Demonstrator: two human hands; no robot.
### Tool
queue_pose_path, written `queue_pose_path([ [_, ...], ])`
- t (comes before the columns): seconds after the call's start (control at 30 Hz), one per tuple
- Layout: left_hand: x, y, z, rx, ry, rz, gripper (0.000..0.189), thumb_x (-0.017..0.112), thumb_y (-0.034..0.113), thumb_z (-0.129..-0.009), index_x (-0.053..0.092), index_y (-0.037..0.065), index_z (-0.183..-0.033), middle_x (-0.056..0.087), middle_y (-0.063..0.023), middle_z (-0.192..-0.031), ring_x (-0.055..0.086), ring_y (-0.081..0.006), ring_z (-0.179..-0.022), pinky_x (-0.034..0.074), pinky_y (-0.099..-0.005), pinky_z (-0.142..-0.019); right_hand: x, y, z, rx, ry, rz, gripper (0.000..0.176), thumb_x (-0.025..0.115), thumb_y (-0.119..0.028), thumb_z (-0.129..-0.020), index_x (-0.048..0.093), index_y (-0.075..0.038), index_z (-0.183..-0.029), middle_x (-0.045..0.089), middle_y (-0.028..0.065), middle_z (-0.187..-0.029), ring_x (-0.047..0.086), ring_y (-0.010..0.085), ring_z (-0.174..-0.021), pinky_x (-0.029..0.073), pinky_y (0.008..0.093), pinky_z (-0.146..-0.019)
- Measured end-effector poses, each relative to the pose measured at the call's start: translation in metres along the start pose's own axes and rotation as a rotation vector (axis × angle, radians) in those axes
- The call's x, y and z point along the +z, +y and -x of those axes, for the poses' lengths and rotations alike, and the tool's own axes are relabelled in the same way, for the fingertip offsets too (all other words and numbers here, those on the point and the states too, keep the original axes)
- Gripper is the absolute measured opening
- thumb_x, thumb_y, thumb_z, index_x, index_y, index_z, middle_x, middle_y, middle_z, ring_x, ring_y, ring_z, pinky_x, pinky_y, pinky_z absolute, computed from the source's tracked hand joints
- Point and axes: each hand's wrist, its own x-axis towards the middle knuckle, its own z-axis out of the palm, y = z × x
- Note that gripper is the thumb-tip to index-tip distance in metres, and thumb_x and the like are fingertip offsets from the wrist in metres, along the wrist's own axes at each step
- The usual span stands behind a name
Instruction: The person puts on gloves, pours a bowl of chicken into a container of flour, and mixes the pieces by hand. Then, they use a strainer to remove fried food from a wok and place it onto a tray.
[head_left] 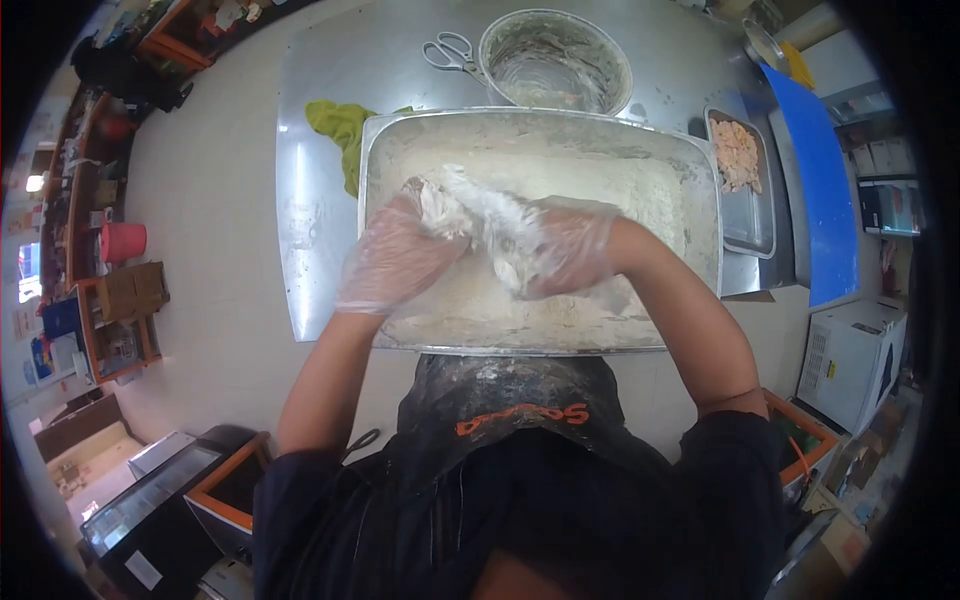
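Observation:
Both my hands wear clear plastic gloves and are over a deep metal tray [690, 150] that holds pale flour [590, 165]. The fingers of my left hand [395, 255] are closed on a flour-coated piece [445, 212]. My right hand [578, 248] grips a longer flour-coated strip [508, 235], which hangs down beside the left hand's piece. Thick white flour covers both pieces, so what is underneath cannot be made out, though it looks like meat. Some fingertips are hidden by the pieces and blurred.
Behind the tray on the steel table [320, 260] stand a batter-smeared round bowl [625, 75] and scissors [455, 55]. A green cloth [340, 130] lies at the left corner. To the right are a small tray [755, 225] of raw meat pieces [736, 158] and a blue panel [825, 190].

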Motion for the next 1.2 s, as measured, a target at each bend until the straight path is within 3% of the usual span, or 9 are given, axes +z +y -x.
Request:
queue_pose_path([
  [0.13,-0.021,-0.017,-0.011,-0.034,-0.246,0.560,0.065,0.068,0.035,-0.074,0.051,-0.002,-0.123,0.060,-0.0237,-0.109,0.060,-0.0361,-0.100,0.048,-0.0385,-0.087,-0.029,0.066,0.017,0.504,-0.310,-0.039,0.072,0.062,-0.028,-0.080,0.030,-0.007,-0.141,0.051,0.0191,-0.129,0.052,0.0297,-0.116,0.039,0.0375,-0.100],
  [0.2,-0.005,-0.033,-0.040,-0.102,-0.123,0.207,0.068,0.064,0.040,-0.077,0.046,-0.002,-0.128,0.055,-0.0249,-0.120,0.058,-0.0383,-0.104,0.045,-0.0406,-0.093,0.013,0.147,0.019,0.711,-0.296,0.130,0.068,0.059,-0.027,-0.083,0.030,-0.005,-0.140,0.051,0.0211,-0.127,0.053,0.0316,-0.113,0.042,0.0395,-0.098],
  [0.3,0.045,-0.031,-0.072,-0.317,-0.136,-0.235,0.066,0.054,0.044,-0.083,0.045,-0.002,-0.129,0.050,-0.0258,-0.127,0.056,-0.0373,-0.109,0.043,-0.0443,-0.096,0.170,0.336,0.021,0.318,-0.261,0.866,0.048,0.041,-0.023,-0.093,0.036,-0.002,-0.135,0.055,0.0257,-0.117,0.056,0.0366,-0.103,0.042,0.0394,-0.095],
  [0.5,0.113,-0.084,-0.102,0.109,-0.104,-0.026,0.053,0.035,0.040,-0.093,0.045,0.005,-0.133,0.043,-0.0195,-0.137,0.045,-0.0335,-0.124,0.034,-0.0385,-0.105,0.065,0.075,-0.023,0.892,0.152,-0.419,0.041,0.044,-0.025,-0.093,0.052,0.003,-0.122,0.056,0.0208,-0.119,0.055,0.0328,-0.105,0.040,0.0389,-0.094],
  [0.6,0.063,-0.076,-0.099,0.095,-0.214,-0.190,0.046,0.039,0.032,-0.090,0.053,-0.002,-0.119,0.057,-0.0272,-0.113,0.054,-0.0374,-0.110,0.039,-0.0440,-0.097,0.056,0.158,-0.008,0.539,0.066,-0.525,0.046,0.043,-0.035,-0.092,0.059,0.003,-0.114,0.055,0.0223,-0.122,0.053,0.0330,-0.111,0.040,0.0394,-0.096],
  [0.8,0.129,-0.063,-0.109,-0.207,0.033,0.122,0.049,0.043,0.039,-0.088,0.060,-0.001,-0.110,0.058,-0.0270,-0.113,0.054,-0.0387,-0.109,0.041,-0.0439,-0.095,0.120,0.158,-0.064,0.655,0.153,-0.053,0.068,0.045,-0.050,-0.089,0.043,0.004,-0.129,0.043,0.0280,-0.133,0.046,0.0388,-0.120,0.034,0.0416,-0.103],
  [1.0,0.091,-0.079,-0.114,-0.039,-0.225,-0.188,0.054,0.048,0.043,-0.086,0.057,-0.002,-0.113,0.058,-0.0255,-0.111,0.055,-0.0382,-0.108,0.043,-0.0434,-0.093,0.051,0.167,-0.024,0.480,-0.354,0.044,0.070,0.041,-0.056,-0.088,0.049,0.003,-0.125,0.050,0.0286,-0.125,0.048,0.0379,-0.117,0.034,0.0390,-0.102],
  [1.1,0.076,-0.067,-0.116,0.058,-0.026,-0.287,0.044,0.052,0.034,-0.084,0.062,-0.006,-0.100,0.062,-0.0240,-0.104,0.060,-0.0343,-0.102,0.046,-0.0422,-0.088,0.071,0.247,-0.010,0.435,-0.118,0.546,0.068,0.032,-0.056,-0.090,0.061,0.002,-0.112,0.057,0.0275,-0.115,0.051,0.0360,-0.115,0.036,0.0383,-0.100],
  [1.2,0.102,-0.081,-0.104,0.104,-0.145,-0.413,0.040,0.052,0.028,-0.084,0.061,-0.006,-0.102,0.064,-0.0216,-0.100,0.062,-0.0319,-0.100,0.049,-0.0411,-0.084,0.055,0.167,-0.012,0.674,-0.365,0.317,0.067,0.025,-0.053,-0.093,0.057,0.001,-0.117,0.054,0.0277,-0.119,0.050,0.0361,-0.116,0.035,0.0395,-0.101],
])
